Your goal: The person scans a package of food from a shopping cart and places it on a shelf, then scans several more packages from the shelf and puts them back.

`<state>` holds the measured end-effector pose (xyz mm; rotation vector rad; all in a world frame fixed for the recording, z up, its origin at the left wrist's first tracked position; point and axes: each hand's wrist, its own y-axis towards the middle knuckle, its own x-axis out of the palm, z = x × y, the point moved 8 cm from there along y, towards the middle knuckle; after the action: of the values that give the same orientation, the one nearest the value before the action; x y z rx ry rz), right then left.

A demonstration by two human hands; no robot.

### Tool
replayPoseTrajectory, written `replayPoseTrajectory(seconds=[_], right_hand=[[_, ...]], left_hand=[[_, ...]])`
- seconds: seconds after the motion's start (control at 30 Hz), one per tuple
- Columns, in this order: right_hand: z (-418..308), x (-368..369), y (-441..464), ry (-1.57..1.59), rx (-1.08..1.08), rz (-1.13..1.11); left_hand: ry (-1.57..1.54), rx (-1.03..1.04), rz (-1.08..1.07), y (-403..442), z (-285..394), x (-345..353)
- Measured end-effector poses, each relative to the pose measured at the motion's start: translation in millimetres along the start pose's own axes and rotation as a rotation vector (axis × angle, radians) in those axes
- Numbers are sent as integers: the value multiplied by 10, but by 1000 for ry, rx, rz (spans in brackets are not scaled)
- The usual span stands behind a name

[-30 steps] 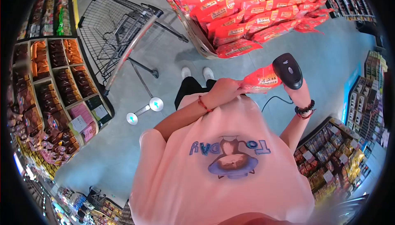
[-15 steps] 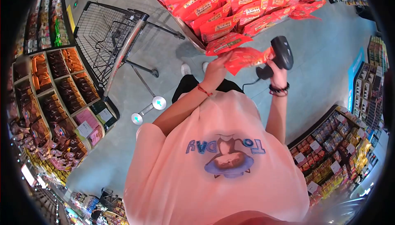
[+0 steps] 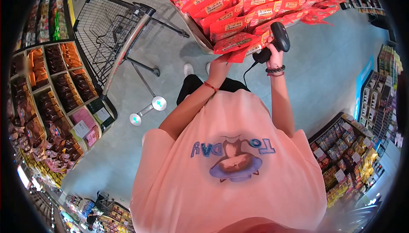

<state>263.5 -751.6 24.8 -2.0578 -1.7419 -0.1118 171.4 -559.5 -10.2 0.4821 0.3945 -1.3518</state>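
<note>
My left hand, with a thin red band at the wrist, is closed on the near left end of a red snack packet. Its fingertips are partly hidden under the packet. My right hand is wrapped round the handle of a black barcode scanner, whose cable hangs down toward my waist. The packet's right end lies against or very near the right hand's fingers; I cannot tell whether they also pinch it. Just beyond both hands, many similar red packets stand in rows in a display bin.
A wire shopping cart stands at the left, beside a compartmented shelf of brown and orange packs. Another shelf of packaged goods is at the lower right. A metal stand with two round discs is on the floor near my left elbow.
Both hands have moved forward toward the bin, the right one also a little leftward with the scanner. The packet now lies against the front of the packets in the bin.
</note>
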Motion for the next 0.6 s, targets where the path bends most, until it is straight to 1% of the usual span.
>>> replayPoseTrajectory(seconds=[0.1, 0.2, 0.27, 0.3, 0.4, 0.5, 0.53, 0.6], right_hand=[[100, -206, 147, 75, -85, 43], [308, -411, 239, 187, -40, 81], [454, -600, 292, 223, -18, 136], [445, -580, 272, 238, -9, 151], [448, -578, 220, 270, 11, 187], [535, -672, 272, 290, 11, 187], [542, -670, 264, 281, 23, 194], [473, -637, 235, 236, -38, 222]], left_hand=[[156, -8, -73, 59, 32, 113], [146, 141, -18, 79, 9, 136], [150, 122, -17, 50, -4, 125], [154, 119, -13, 70, -1, 107], [282, -29, -52, 75, -88, 137], [316, -104, -32, 47, -156, 130], [370, -75, -36, 63, -153, 150], [480, -19, -39, 127, -171, 174]])
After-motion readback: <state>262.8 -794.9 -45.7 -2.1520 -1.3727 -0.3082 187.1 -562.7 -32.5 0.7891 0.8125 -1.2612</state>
